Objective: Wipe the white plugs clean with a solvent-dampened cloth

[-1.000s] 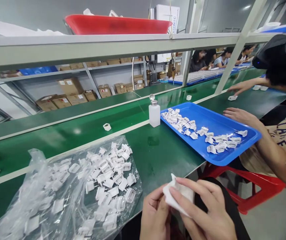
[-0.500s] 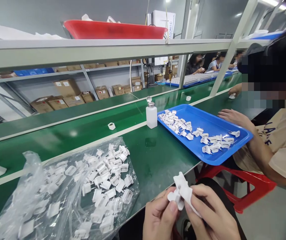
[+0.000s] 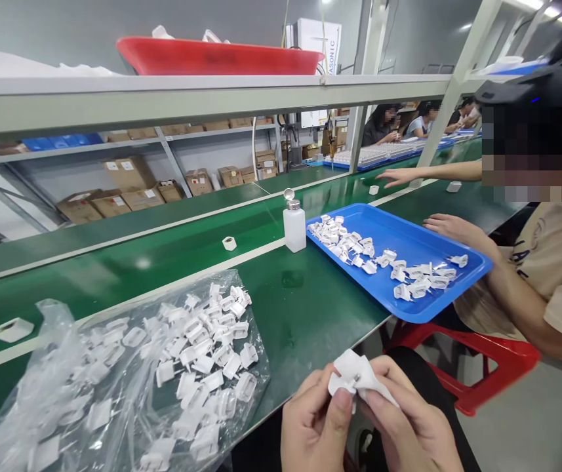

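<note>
Below the table's front edge, my left hand [image 3: 316,423] pinches a small white plug part [image 3: 340,384] whose metal pin shows. My right hand [image 3: 411,426] presses a white wiping cloth [image 3: 365,372] over that part, fingers closed on the cloth. To the left on the green table [image 3: 305,308] lies a clear plastic bag [image 3: 128,367] spread open with several of the same white plug parts on it.
A white dispenser bottle [image 3: 294,224] stands beside a blue tray [image 3: 399,259] of plug parts. A co-worker on a red stool [image 3: 482,367] rests one hand [image 3: 445,226] at the tray and reaches the other over the green conveyor belt [image 3: 113,262], which carries single white parts. Shelves overhead hold a red bin [image 3: 216,56].
The cloth has folded down over the plug part between my hands. The loose parts on the conveyor have drifted right. The co-worker's far arm has stretched out over the belt.
</note>
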The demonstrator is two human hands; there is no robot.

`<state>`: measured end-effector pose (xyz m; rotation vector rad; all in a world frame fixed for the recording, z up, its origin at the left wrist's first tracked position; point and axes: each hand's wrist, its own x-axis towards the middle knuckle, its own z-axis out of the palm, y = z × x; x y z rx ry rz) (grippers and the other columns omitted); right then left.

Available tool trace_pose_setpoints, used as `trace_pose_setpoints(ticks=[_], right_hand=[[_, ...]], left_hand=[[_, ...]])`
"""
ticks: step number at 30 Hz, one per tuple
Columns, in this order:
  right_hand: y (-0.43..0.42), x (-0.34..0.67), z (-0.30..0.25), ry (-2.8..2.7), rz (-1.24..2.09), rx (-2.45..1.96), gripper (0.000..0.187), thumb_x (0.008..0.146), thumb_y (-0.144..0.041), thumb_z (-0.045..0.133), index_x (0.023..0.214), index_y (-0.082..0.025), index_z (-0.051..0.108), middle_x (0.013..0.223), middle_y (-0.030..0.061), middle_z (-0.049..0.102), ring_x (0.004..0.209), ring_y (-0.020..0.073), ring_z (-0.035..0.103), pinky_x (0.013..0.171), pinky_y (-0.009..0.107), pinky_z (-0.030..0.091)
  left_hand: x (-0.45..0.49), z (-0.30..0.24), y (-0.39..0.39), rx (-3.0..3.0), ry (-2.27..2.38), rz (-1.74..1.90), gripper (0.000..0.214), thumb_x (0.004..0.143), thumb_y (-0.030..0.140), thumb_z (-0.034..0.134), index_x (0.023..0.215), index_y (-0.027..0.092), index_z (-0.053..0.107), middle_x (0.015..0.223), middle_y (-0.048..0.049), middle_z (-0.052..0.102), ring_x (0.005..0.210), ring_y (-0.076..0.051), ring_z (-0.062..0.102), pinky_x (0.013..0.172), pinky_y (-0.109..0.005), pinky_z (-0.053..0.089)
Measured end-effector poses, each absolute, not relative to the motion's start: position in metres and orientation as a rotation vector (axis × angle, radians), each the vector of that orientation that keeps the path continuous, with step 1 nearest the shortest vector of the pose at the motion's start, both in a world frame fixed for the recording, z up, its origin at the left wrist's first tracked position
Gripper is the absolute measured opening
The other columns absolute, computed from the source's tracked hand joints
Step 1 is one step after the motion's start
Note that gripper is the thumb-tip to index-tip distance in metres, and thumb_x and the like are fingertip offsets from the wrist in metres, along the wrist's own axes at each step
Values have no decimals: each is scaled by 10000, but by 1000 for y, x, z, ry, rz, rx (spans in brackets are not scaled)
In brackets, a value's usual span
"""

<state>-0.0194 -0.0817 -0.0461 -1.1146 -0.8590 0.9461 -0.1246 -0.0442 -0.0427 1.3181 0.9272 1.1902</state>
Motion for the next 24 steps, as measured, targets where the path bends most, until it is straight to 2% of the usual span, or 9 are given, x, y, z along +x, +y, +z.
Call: trace_pose_setpoints(ticks=[5,8,10,13,16,18,20,22,24], right_hand=[[-71,-10,-57,-251,1300,-939,335,647,-455,924,864,-228,806,807,46,653,696,160,550,568,257,512],[-67,-7,-55,-100,1398,-857,308,581,-412,957,731,-208,781,682,12,602,623,128,500,557,255,526],[-67,-3,-54,-136,1321,-840,258,664,-433,909,733,-222,777,700,8,593,641,137,534,605,278,561],[-73,6,-55,-616,908,-1012,143,881,-381,734,900,-267,819,858,41,633,747,167,615,635,259,556],[-80,16,-57,-1302,435,-1086,311,930,-164,632,1145,-310,803,925,51,629,768,160,632,632,242,530],[-83,20,-58,-1469,338,-1053,425,932,-109,598,1268,-325,747,938,52,644,792,166,652,677,258,541],[-83,22,-59,-1387,447,-1026,352,951,-153,587,1207,-307,773,914,53,645,786,175,656,660,263,541],[-80,20,-61,-1129,640,-1001,219,952,-234,607,1005,-264,817,872,51,615,726,170,627,586,255,519],[-76,14,-65,-773,755,-1002,178,941,-302,642,892,-242,802,842,39,576,683,155,585,540,243,489]], left_hand=[[-119,-50,-44,1330,1090,1294,280,869,461,737,1010,233,814,857,-36,734,779,-181,666,697,-225,504],[-117,-57,-44,1409,1144,1379,268,833,432,783,1019,242,820,884,-34,775,785,-182,703,728,-222,536],[-116,-58,-44,1456,1185,1408,268,805,424,815,1011,253,827,872,-25,784,756,-171,702,707,-211,542],[-116,-57,-45,1456,1193,1441,251,773,428,848,963,265,835,822,-8,783,712,-156,703,658,-189,542],[-115,-56,-47,1471,1135,1523,217,777,402,854,944,265,835,833,-9,793,724,-162,722,653,-187,552],[-114,-55,-48,1519,1098,1592,201,786,359,853,963,266,831,828,-6,792,714,-156,718,644,-187,548],[-114,-53,-49,1559,1070,1655,210,795,328,849,995,271,825,820,0,788,702,-147,707,655,-189,545],[-114,-51,-51,1555,1049,1691,239,790,339,856,1018,277,822,850,-4,797,714,-148,708,669,-191,550],[-114,-47,-52,1510,1028,1694,270,775,371,869,1028,287,826,879,-13,806,719,-154,713,663,-193,556]])
